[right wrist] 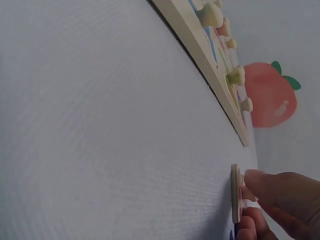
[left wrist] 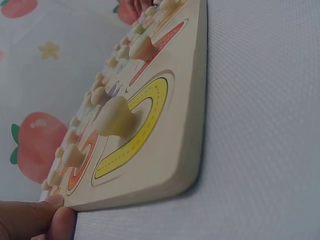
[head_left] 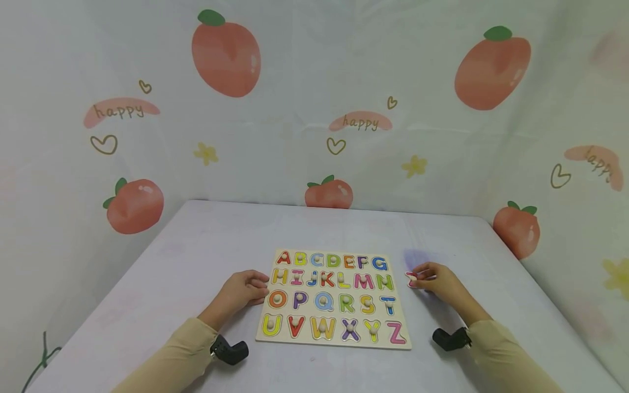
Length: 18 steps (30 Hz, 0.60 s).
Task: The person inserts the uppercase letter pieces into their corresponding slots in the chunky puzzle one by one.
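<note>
A wooden alphabet puzzle board (head_left: 334, 345) lies flat on the table, bearing rows of colourful letters with round wooden knobs. My left hand (head_left: 244, 288) is at its left edge, the thumb (left wrist: 30, 218) and a finger gripping the rim near the yellow U (left wrist: 159, 102). To the right of the board, my right hand (head_left: 436, 279) pinches a small pink-red letter piece (head_left: 410, 277) by its knob. In the right wrist view this letter piece (right wrist: 235, 192) appears edge-on, close over the table. The pink Z space (head_left: 396, 333) at the board's lower right shows no knob.
A white cloth covers the table (head_left: 344, 226). Behind it hangs a pale backdrop (head_left: 295, 65) printed with peaches and "happy". Dark wrist devices (head_left: 230, 350) sit at both cuffs. A green cord (head_left: 44, 355) is at the far left.
</note>
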{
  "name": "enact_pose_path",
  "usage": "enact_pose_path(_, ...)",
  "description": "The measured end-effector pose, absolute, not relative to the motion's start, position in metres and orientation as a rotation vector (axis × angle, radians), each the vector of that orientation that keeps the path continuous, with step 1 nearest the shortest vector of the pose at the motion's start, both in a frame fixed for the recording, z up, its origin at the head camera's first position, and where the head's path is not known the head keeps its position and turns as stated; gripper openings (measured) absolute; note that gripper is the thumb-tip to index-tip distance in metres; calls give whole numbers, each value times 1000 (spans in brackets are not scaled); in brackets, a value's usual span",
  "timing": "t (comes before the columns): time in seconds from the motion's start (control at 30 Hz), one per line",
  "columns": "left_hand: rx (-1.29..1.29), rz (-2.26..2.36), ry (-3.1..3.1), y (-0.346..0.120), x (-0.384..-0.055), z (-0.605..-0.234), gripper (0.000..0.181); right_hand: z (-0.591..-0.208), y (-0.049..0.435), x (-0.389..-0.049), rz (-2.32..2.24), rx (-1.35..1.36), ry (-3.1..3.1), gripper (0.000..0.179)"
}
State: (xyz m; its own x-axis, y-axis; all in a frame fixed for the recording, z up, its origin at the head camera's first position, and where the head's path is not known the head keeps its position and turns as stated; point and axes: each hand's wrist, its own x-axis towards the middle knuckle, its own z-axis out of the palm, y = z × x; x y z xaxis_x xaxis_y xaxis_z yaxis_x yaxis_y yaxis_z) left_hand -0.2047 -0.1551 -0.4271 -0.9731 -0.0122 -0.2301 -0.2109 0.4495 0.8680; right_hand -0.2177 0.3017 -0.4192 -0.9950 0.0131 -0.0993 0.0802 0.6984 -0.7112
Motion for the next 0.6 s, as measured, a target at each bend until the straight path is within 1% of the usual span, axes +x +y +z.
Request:
enact_pose_path(0.2, -194, 1544, 2513, -155, -205, -427, 29, -423, 300, -222, -1140, 84, 2821, 29)
enact_pose_path(0.6, -200, 1537, 2512, -154, -204, -426, 29, -413, 294, -211, -1126, 105, 2875, 21)
